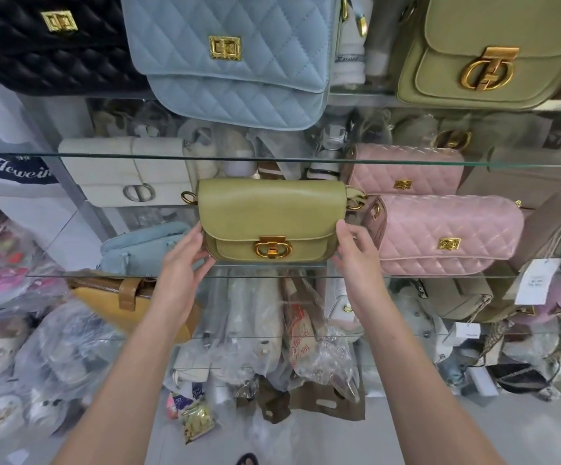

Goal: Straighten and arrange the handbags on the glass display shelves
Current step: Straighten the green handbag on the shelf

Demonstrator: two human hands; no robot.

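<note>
Hands (180,263) (356,260) grip olive handbag (272,213) on glass shelf (255,276).

The left forearm (131,357) and right forearm (406,357), coming in from the lower edge of the frame, are bare and slender. The left grip (185,263) and right grip (356,260), mid-frame, are bare hands.
</note>
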